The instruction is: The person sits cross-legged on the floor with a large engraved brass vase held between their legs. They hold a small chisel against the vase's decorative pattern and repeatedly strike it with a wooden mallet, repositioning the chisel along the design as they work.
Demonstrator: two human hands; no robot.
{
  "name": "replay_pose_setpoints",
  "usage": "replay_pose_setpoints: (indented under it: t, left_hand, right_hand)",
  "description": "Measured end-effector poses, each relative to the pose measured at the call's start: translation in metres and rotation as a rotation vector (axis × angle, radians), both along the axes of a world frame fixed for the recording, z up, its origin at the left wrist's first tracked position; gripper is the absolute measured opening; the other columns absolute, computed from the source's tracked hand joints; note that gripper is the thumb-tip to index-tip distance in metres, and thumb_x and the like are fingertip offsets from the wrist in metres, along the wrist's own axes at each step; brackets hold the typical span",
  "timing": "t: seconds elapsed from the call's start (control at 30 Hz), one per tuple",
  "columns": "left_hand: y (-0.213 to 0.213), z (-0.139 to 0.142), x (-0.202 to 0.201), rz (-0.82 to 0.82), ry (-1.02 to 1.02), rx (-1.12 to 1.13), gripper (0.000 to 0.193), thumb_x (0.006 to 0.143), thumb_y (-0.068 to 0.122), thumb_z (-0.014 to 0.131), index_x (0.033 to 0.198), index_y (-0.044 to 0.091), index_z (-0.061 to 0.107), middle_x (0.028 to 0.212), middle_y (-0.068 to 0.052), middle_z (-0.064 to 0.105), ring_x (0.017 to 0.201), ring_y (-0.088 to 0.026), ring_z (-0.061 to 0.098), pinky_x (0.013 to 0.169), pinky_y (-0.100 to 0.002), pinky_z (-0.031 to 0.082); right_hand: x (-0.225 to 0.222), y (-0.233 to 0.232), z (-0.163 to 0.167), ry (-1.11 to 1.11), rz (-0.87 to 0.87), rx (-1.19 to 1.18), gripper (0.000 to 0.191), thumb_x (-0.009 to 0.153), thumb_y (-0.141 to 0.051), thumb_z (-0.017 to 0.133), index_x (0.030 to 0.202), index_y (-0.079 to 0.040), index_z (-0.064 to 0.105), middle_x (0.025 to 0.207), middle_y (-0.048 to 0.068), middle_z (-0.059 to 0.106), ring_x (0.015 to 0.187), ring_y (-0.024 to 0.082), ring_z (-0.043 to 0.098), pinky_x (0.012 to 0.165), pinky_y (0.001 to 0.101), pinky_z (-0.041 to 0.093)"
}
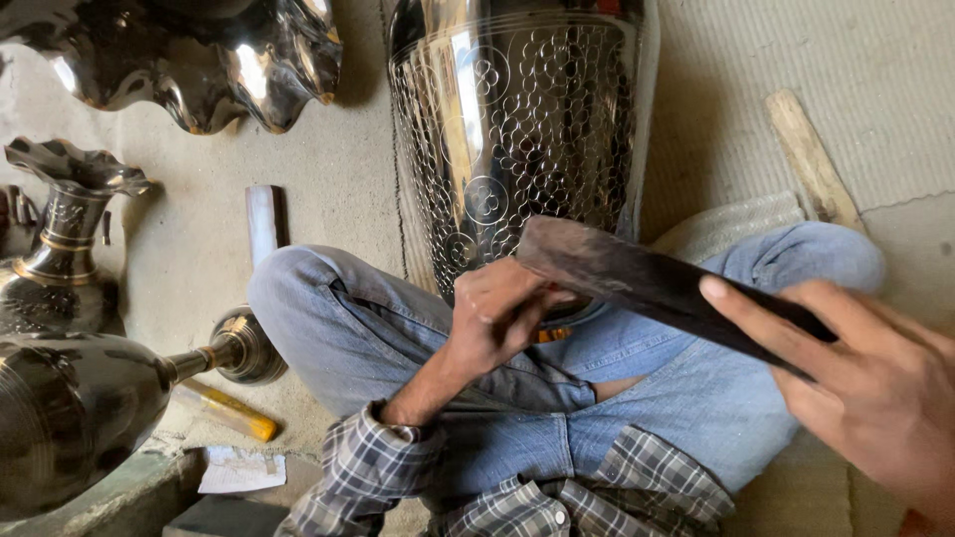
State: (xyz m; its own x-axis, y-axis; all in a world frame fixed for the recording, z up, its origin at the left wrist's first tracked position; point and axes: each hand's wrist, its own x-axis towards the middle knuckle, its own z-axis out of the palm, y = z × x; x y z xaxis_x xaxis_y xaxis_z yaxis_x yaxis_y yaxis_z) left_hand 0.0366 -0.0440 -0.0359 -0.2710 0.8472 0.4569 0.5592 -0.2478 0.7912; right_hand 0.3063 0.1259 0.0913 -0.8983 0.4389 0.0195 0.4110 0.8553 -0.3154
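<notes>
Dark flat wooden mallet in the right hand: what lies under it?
Under the dark flat wooden mallet sit the left hand, the engraved shiny metal vase and the blue jeans. The mallet and left hand cover the vase's lower rim, and whatever the fist grips.

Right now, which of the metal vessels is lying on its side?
The dark vase at lower left, its neck pointing right along the floor; the engraved vessel and small fluted vase stand upright.

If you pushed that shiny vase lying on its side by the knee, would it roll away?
Probably. The lying vase has a rounded body, so it would likely roll in a curve, since its neck is narrower. Its polished metal looks slippery and hard, so it would probably dent rather than shatter.
</notes>
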Motion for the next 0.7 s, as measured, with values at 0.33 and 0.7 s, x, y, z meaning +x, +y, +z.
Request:
replay_pose_setpoints:
  t: [0.33,0.7]
  left_hand:
    - [0.031,0.022,-0.026,-0.474,0.121,-0.289,0.051,0.094,-0.002,0.063,0.139,0.021,0.064,0.121,-0.003,0.078,0.073,-0.015,0.075,0.057,-0.027,0.06]
    - [0.063,0.043,-0.031,-0.843,0.48,-0.732,0.015,0.097,0.023,0.073,0.109,0.019,0.08,0.079,-0.008,0.079,0.064,-0.016,0.073,0.06,-0.032,0.054]
  right_hand:
    - [0.034,-0.063,-0.073,0.415,-0.43,-0.068,0.072,0.075,-0.007,0.078,0.141,0.003,0.051,0.108,0.021,0.064,0.083,0.037,0.067,0.073,0.0438,0.054]
    - [0.037,-0.111,-0.102,0.457,-0.587,-0.188,0.068,0.077,-0.002,0.081,0.141,-0.001,0.057,0.1,0.013,0.072,0.082,0.025,0.072,0.074,0.0384,0.057]
